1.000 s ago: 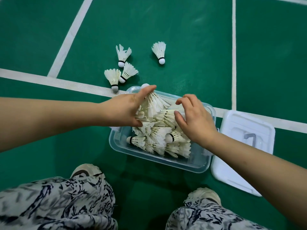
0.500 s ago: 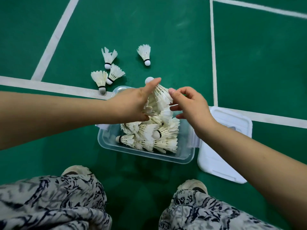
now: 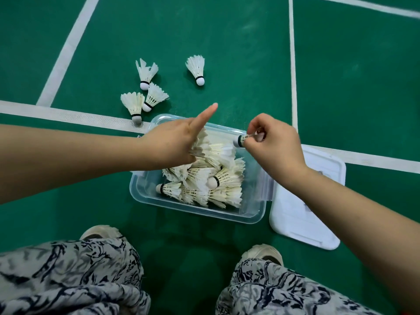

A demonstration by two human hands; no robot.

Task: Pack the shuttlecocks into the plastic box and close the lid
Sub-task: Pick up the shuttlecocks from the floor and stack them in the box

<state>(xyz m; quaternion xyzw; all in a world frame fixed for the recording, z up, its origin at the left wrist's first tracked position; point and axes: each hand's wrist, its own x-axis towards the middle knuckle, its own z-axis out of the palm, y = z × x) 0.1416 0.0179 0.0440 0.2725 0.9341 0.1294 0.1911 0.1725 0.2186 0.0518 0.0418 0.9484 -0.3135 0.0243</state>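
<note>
A clear plastic box (image 3: 197,212) stands open on the green court floor, holding a pile of white feather shuttlecocks (image 3: 213,185). My left hand (image 3: 175,142) is over the box's far left corner with its thumb pointing up. It holds the feather end of a nested stack of shuttlecocks (image 3: 211,148); its fingers are hidden beneath. My right hand (image 3: 270,142) pinches the stack's black-banded cork end (image 3: 238,140) above the far right rim. The white lid (image 3: 302,223) lies flat on the floor, right of the box.
Several loose shuttlecocks lie on the floor beyond the box: a group (image 3: 147,92) at the left and a single one (image 3: 196,69) farther right. White court lines (image 3: 68,115) cross the floor. My shoes (image 3: 100,233) and patterned trouser knees are at the bottom.
The stack in my left hand has tipped from pointing up to lying toward the right. My right hand has taken hold of its cork end. The view has shifted slightly.
</note>
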